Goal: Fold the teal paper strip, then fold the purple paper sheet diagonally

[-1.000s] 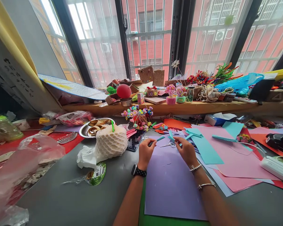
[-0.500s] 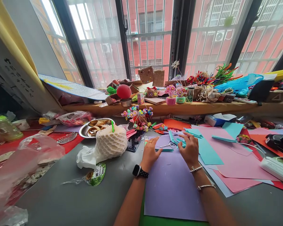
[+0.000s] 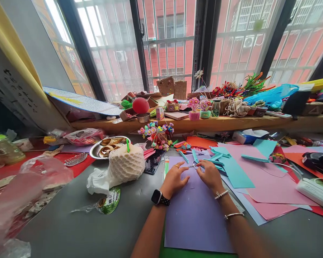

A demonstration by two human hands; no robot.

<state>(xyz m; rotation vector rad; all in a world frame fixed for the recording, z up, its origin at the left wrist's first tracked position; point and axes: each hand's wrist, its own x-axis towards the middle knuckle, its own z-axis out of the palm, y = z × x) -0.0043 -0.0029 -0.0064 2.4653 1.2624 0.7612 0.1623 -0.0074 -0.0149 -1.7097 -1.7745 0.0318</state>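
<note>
1. Head view, the only one I have: the scissors point(image 3: 194, 164) lie across the far part of the purple sheet point(image 3: 196, 215), between the two hands.
2. The left hand point(image 3: 174, 179) is spread, thumb well away from the forefinger; its fingertips are near the blades, and I can't tell whether they touch.
3. The right hand point(image 3: 210, 175) is bent over the finger loops, apart from the left; whether it has closed on them I can't tell from here.
4. I'd judge the scissors light, stiff and a little slippery — best lifted by the loops, well clear of the tips. The teal strip point(image 3: 183, 157) beyond the left hand looks light and easily creased, so I'd pinch it softly by its edges.
5. My count: one pair of scissors, one purple sheet, two hands, one watch point(image 3: 156, 196), two bracelets point(image 3: 221, 195). Two teal strips lie separately; those beyond the right hand overlap — no sure number.
</note>
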